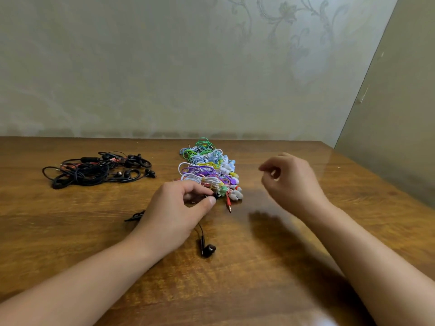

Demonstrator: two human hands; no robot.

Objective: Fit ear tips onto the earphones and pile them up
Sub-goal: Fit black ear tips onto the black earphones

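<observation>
- The small black earbud (216, 196) is sitting pinched between the thumb and forefinger of the left hand (173, 214), low over the brown wooden surface (270, 267) and touching the near end of the heap of bundled, many-coloured earphones (208, 171).
- Its thin black cable (200, 229) is running back under the palm toward the person, ending in the second black earbud (208, 250), which is lying loose on the surface.
- The right hand (290, 178) is hovering to the right of the pinched earbud, well apart, fingers curled toward the thumb; whether it is holding an ear tip, I cannot tell.
- So the fitting move is probably depending on the right hand travelling leftward.
- A tangle of black earphones (98, 169) is lying far left, nearer the left hand.
</observation>
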